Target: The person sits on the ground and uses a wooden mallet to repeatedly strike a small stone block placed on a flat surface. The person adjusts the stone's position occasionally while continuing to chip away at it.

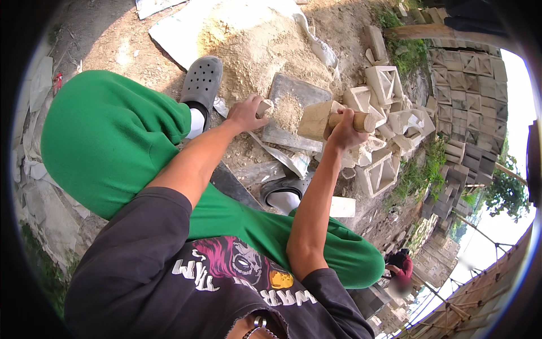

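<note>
Looks down on bare, dusty ground spanning much of the upper frame. Wears green trousers, broad across the left and lower centre, and a dark printed T-shirt at the bottom. At the far right, a wall of stacked blocks, curving with the rim. At top centre, a white sheet strewn with pale rubble. Right of centre, a heap of broken pale blocks, several with triangular holes. In the middle, a dark grey slab lying flat, bearing pale crumbs. At lower right, small and far back, another person in red. Has grey clogs on both feet, one at upper left of centre, one below the slab. Holds a block-headed wooden mallet just right of centre, over the slab's right side, with the right hand clenched round its handle. With the left hand curled in, grips a small pale block at the slab's left edge; cannot tell if touching the slab.
</note>
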A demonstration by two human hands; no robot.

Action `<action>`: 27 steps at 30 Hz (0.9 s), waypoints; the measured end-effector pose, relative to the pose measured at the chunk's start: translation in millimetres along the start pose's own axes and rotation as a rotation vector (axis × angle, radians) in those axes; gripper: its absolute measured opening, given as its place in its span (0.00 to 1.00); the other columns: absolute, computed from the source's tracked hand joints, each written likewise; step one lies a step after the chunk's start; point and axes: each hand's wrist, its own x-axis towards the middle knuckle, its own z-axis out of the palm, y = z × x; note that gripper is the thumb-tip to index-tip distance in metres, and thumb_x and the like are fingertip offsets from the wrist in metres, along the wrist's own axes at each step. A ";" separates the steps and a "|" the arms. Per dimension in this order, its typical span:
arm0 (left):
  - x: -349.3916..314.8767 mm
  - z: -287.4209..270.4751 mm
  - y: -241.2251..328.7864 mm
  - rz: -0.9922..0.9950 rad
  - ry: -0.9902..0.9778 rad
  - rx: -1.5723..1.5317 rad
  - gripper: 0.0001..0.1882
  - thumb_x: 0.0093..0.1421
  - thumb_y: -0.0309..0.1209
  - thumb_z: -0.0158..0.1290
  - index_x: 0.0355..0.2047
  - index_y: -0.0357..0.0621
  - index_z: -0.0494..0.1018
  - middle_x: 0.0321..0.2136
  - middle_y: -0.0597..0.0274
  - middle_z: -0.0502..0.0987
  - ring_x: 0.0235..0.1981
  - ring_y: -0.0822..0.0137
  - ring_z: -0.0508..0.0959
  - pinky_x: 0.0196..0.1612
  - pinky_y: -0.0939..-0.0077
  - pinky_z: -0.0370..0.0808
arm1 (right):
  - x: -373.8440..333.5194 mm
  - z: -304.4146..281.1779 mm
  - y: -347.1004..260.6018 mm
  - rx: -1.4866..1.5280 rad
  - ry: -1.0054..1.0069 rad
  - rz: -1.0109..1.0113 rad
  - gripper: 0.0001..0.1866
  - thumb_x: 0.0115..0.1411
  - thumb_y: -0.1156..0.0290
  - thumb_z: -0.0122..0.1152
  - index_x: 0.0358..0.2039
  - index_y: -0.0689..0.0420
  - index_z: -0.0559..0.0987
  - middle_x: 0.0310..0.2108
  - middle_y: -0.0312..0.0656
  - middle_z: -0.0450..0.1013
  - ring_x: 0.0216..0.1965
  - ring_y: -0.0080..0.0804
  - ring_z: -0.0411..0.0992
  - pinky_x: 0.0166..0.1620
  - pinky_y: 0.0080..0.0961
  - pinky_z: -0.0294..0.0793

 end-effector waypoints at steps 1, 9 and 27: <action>0.5 1.5 -2.2 0.000 -0.002 0.002 0.32 0.51 0.48 0.59 0.54 0.47 0.68 0.49 0.53 0.72 0.46 0.49 0.79 0.50 0.55 0.76 | -2.9 -3.0 3.5 -0.008 0.037 0.021 0.04 0.49 0.78 0.62 0.21 0.65 0.78 0.22 0.42 0.78 0.23 0.27 0.76 0.33 0.25 0.78; -0.7 -2.5 10.9 -0.052 -0.029 0.000 0.34 0.51 0.46 0.59 0.56 0.45 0.68 0.51 0.53 0.72 0.48 0.49 0.77 0.51 0.56 0.75 | -32.9 12.7 57.4 -0.076 -0.022 -0.071 0.04 0.49 0.76 0.63 0.24 0.62 0.77 0.25 0.38 0.76 0.28 0.24 0.74 0.35 0.24 0.75; -2.3 -0.9 -6.7 -0.063 0.029 -0.042 0.31 0.51 0.46 0.59 0.54 0.46 0.69 0.50 0.53 0.72 0.47 0.47 0.77 0.50 0.55 0.75 | 33.4 49.8 39.9 0.039 -0.103 0.044 0.03 0.49 0.78 0.63 0.23 0.63 0.78 0.22 0.41 0.78 0.23 0.27 0.76 0.32 0.24 0.76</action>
